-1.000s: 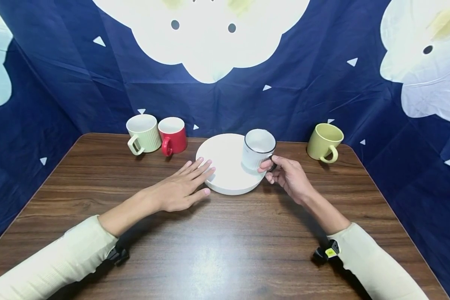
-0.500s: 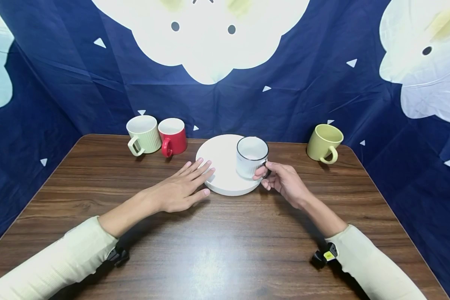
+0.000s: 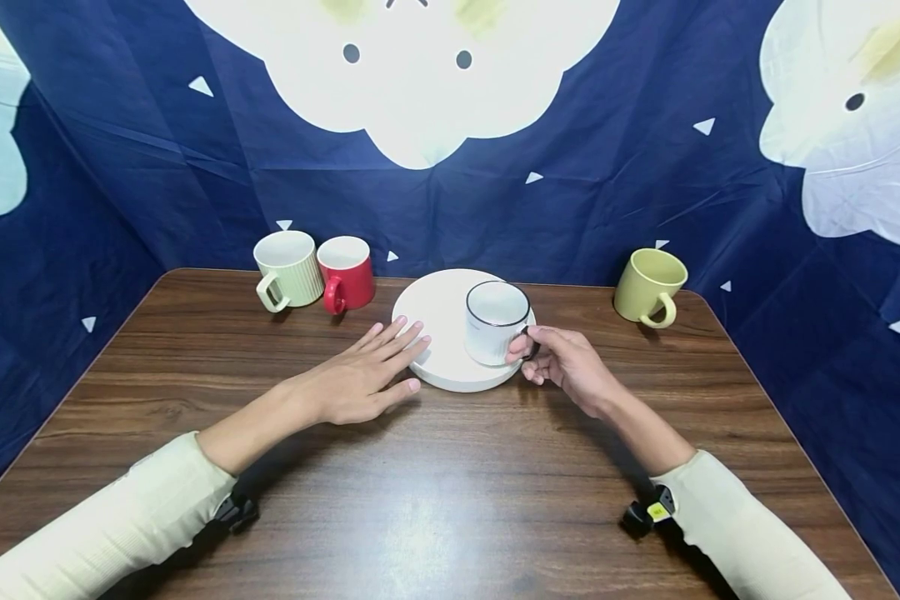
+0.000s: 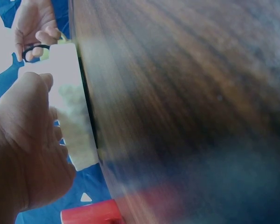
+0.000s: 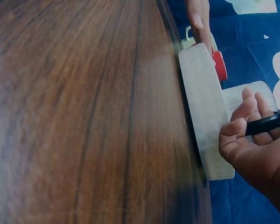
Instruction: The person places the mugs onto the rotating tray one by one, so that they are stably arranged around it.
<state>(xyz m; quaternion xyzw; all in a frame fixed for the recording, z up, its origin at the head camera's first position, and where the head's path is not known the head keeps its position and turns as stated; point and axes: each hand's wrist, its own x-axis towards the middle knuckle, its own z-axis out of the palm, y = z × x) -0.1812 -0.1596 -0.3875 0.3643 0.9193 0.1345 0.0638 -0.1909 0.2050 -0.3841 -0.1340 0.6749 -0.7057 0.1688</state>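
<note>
One white mug [image 3: 487,343] with a black rim stands upright on one white round disc [image 3: 450,367], at the disc's 4 o'clock side. Two hands are in use: the right hand [image 3: 567,367] pinches the mug's black handle [image 5: 269,123]; the left hand [image 3: 356,382] lies spread, fingertips at the disc's rim near 9 o'clock. Three further mugs stand upright around the disc: one light-green ribbed mug [image 3: 297,283] and one red mug [image 3: 354,283], side by side toward 10 o'clock, and one olive-green mug [image 3: 640,292] well apart, between 2 and 3 o'clock. Supporting surface: one dark wood-grain tabletop [image 3: 420,475]. Beyond, dark-blue cloth [image 3: 435,208] carries three white cloud shapes and small white triangles.
</note>
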